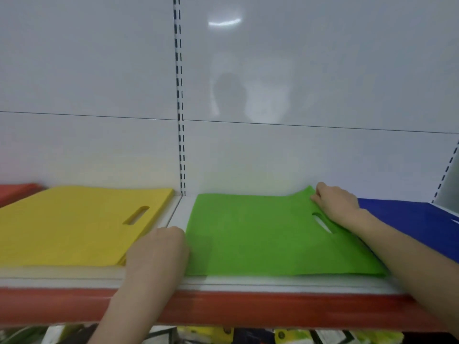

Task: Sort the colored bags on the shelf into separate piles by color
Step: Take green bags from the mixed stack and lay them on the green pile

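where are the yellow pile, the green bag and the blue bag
yellow pile (74,227): head view, top face left of handle slot
green bag (248,234): head view, middle of top face
blue bag (409,216): head view, bare middle

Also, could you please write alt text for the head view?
A flat green fabric bag lies on a white shelf with a red front edge; the right hand grips its raised far corner and the left hand sits at its near left edge. A yellow bag pile lies left, a blue bag right.

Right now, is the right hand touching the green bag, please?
Touching: head view shows the right hand holding the far corner of the green bag.
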Demonstrator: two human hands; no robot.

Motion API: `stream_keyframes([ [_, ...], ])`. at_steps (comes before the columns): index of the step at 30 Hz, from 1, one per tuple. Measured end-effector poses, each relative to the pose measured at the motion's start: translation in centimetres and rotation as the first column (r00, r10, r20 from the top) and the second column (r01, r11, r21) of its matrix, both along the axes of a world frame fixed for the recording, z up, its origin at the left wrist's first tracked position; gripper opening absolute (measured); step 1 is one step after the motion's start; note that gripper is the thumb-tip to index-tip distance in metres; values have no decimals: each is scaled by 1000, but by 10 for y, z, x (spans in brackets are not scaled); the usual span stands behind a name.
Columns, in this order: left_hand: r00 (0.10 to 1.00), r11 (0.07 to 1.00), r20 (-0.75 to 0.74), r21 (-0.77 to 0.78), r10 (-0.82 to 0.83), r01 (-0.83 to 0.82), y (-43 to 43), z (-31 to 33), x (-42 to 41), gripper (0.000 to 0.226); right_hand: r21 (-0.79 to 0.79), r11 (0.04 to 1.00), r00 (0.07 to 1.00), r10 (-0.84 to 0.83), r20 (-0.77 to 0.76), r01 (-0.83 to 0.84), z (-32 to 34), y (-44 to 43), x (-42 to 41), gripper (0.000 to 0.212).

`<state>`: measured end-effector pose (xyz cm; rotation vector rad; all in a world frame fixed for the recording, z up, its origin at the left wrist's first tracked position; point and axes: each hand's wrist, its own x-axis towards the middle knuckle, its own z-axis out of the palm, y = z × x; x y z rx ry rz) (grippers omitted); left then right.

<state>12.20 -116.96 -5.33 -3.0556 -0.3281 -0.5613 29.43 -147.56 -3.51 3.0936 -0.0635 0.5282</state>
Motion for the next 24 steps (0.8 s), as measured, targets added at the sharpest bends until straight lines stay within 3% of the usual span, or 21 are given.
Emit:
stream_keyframes([
  [8, 999, 999, -8, 28, 41, -41, -4, -1, -1, 13, -140, 989, 999, -37, 5, 37, -4, -1, 1, 40],
  [12, 999, 999, 11, 10, 37, -38, -5, 1, -2, 21, 75, 997, 994, -15, 110, 6, 12, 2, -7, 36],
  [15, 997, 1000, 82, -21, 7, -6, 1, 7, -10, 35, 227, 965, 977, 84, 197, -129, 33, 28, -24, 31],
  [20, 936, 979, 333, -121, -114, 163, 36, 14, -49, 32, 389, 768, 859, 427, 283, -510, 47, 129, -66, 20],
  [24, 925, 979, 364, -120, -111, 165, 102, 15, -98, 32, 431, 572, 709, 639, 300, -698, 45, 246, -113, 21],
])
